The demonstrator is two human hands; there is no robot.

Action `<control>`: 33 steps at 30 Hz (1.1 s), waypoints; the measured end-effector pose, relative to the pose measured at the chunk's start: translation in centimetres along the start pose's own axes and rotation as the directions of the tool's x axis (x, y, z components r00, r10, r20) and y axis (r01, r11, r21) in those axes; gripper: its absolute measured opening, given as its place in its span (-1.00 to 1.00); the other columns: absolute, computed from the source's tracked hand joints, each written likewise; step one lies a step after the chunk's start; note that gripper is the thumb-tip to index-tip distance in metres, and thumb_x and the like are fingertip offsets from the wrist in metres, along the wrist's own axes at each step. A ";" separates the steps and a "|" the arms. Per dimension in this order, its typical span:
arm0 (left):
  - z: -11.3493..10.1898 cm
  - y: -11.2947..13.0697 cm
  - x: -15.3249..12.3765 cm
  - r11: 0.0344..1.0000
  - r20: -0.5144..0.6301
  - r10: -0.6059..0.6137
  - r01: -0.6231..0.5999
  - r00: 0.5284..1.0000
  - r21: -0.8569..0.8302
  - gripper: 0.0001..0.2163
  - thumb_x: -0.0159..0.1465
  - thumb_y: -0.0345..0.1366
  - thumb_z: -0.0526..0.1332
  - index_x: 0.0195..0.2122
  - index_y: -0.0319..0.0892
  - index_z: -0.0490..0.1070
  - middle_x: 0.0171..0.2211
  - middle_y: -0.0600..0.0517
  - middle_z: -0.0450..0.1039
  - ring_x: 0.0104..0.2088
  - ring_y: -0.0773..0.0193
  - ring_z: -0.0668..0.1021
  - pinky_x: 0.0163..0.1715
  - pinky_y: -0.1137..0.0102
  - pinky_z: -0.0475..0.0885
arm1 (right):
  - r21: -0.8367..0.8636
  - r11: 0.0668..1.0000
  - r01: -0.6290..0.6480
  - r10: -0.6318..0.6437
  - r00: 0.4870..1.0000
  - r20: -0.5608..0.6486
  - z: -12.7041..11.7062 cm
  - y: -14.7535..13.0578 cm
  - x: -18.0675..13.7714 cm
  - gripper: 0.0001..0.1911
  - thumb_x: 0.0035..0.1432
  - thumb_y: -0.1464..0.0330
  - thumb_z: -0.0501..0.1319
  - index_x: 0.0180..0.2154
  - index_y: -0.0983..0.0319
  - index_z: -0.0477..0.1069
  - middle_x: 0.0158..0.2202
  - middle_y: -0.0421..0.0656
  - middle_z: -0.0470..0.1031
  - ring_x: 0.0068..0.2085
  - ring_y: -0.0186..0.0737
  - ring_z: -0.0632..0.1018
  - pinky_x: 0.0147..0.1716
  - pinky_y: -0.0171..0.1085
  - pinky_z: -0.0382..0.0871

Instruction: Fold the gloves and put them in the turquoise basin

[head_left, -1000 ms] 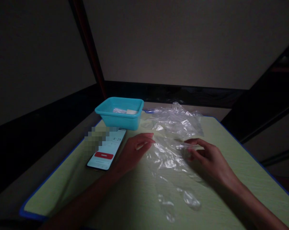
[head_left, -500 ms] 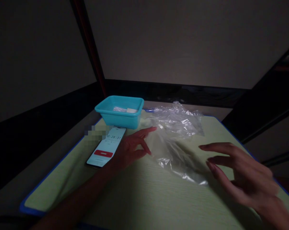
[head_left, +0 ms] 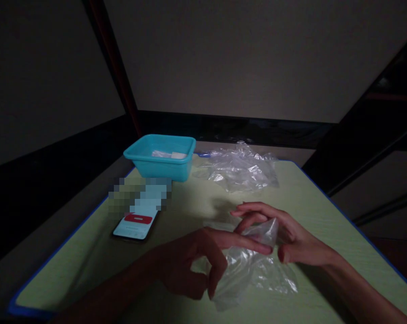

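A clear, crumpled plastic bag [head_left: 257,270] is held between both hands just above the pale green table [head_left: 324,211]. My left hand [head_left: 193,263] pinches its lower left part, with the index finger stretched across the bag. My right hand [head_left: 284,236] curls around the bag's upper right part. Farther back, a pile of clear plastic bags [head_left: 240,171] lies on the table.
A teal plastic tub [head_left: 159,157] with something white inside stands at the table's far left. A phone [head_left: 136,220] with a lit screen and a red button lies in front of it. The table has a blue edge; dark walls and beams surround it.
Both hands have come together toward me and taken hold of one bag, which now sits bunched between them. Half a second ago my right hand hovered open to the right.
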State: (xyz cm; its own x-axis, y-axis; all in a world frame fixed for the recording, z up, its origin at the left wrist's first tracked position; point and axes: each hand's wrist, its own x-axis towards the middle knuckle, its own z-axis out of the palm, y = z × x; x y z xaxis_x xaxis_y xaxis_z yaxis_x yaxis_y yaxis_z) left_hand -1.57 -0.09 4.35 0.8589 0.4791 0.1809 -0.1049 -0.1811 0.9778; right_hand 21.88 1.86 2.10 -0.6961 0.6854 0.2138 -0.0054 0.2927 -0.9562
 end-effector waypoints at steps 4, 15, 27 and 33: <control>-0.7 0.1 -0.5 0.995 -0.062 0.041 -0.036 0.997 0.088 -0.83 -0.06 -0.49 0.05 -0.75 -0.17 0.21 0.17 0.18 0.24 0.12 0.07 0.36 0.07 0.30 0.24 | -0.057 0.998 -0.037 0.035 0.999 -0.024 -0.1 -0.1 0.0 -0.49 -0.17 0.16 0.41 -0.14 0.14 0.43 -0.30 -0.21 0.50 -0.31 -0.25 0.50 -0.36 -0.31 0.36; -3.2 -1.9 -0.6 0.951 -0.471 0.118 0.036 0.874 0.306 -0.83 -0.04 -0.45 0.09 -0.72 -0.12 0.26 0.18 0.15 0.21 0.22 0.16 0.21 0.15 0.21 0.13 | -0.082 0.966 -0.247 0.173 0.845 -0.506 -3.8 -2.9 -1.5 -0.60 -0.21 0.23 0.39 -0.24 0.11 0.43 -0.63 -0.32 0.36 -0.64 -0.35 0.37 -0.65 -0.36 0.25; -4.2 -4.9 0.0 0.644 -0.655 -0.048 0.524 0.754 0.557 -0.72 -0.15 -0.62 0.01 -0.62 -0.16 0.43 0.05 -0.03 0.40 0.14 0.07 0.33 0.12 0.11 0.20 | -0.408 0.762 -0.502 0.048 0.673 -0.738 -5.7 2.4 -0.7 -0.40 -0.20 0.35 0.20 -0.01 0.31 0.29 -0.43 -0.10 0.47 -0.45 -0.08 0.53 -0.40 -0.08 0.43; -4.3 -5.9 -0.6 0.566 -0.699 0.031 0.564 0.715 0.602 -0.58 -0.20 -0.64 0.02 -0.36 -0.18 0.46 0.09 -0.08 0.35 0.15 0.01 0.31 0.17 0.01 0.08 | -0.795 0.533 -0.290 -0.400 0.742 -0.539 -3.3 1.7 -0.3 -0.68 -0.01 0.42 0.13 -0.14 0.26 0.36 -0.14 0.03 0.40 -0.09 0.02 0.45 -0.10 0.03 0.30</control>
State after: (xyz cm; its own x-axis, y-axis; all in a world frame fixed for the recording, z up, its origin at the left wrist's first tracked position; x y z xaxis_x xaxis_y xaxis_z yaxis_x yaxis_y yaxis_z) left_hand -3.65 4.36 -1.09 0.2606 0.9369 0.2330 0.7265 -0.3492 0.5917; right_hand 24.44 4.34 1.09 -0.1272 0.7504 0.6486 0.7698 0.4871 -0.4126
